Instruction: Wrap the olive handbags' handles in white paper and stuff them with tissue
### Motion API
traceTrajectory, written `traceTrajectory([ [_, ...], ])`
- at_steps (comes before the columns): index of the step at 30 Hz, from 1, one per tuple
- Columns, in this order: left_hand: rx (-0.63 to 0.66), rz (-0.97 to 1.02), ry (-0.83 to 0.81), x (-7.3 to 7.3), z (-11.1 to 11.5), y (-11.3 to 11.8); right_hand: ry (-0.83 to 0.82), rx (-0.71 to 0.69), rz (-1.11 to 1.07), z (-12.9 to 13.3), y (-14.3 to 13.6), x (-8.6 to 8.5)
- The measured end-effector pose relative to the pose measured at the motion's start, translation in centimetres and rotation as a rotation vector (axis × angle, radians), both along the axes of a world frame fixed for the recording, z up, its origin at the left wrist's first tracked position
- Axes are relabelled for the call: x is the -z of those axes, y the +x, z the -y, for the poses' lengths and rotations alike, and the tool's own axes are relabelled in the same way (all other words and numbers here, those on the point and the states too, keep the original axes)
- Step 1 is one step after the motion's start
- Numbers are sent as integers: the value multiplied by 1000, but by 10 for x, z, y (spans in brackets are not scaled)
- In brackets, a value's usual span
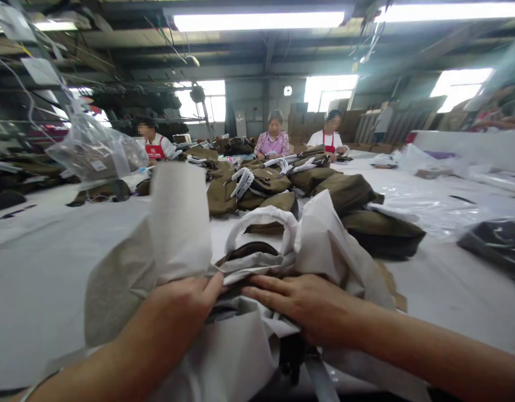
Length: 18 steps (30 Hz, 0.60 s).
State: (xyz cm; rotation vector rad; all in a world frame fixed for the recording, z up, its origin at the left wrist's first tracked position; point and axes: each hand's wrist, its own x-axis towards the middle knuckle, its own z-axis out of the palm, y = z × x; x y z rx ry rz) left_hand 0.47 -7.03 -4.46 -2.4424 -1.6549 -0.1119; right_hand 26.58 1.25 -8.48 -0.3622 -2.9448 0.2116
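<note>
A grey-beige bag (115, 290) lies in front of me, partly covered by white wrapping sheets (180, 223). Its top handle (263, 213) is wrapped in white and arches up beyond my hands. My left hand (188, 293) is closed on the white sheet at the bag's left, thumb showing and the other fingers mostly hidden. My right hand (293, 296) rests open on the bag's folded top, its fingers stretched toward the left hand. Another white sheet (324, 229) stands up behind the right hand. A black buckle or strap part (291, 354) hangs below it.
Several olive-brown bags (349, 192) with white-wrapped handles are piled farther along the white table (43, 279). A dark plastic-wrapped item (498, 245) lies at right. Clear plastic bags (90, 148) hang at left. Several people (273, 137) sit across the table.
</note>
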Motion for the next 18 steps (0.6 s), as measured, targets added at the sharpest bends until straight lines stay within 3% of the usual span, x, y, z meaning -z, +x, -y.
traceTrajectory([
  [2,-50,98,-300,-1,-16,-9,-55,-27,21,3,-4,0],
  [4,-54,221,-387,1,-35,-23,-87,-12,31,4,-8,0],
  [7,-141,231,-67,11,-53,-45,-109,35,44,-1,-13,-1],
  [9,-58,87,148,18,-55,-54,-136,48,46,-7,-17,-1],
  [11,118,-37,164,22,-53,-59,-171,54,41,-11,-19,-1],
  [13,191,-86,75,22,-47,-59,-195,44,31,-13,-18,1],
  [15,110,-122,-7,19,-38,-56,-192,35,21,-13,-15,7],
  [18,-153,-167,-107,11,-20,-50,-175,62,25,-12,-10,18],
])
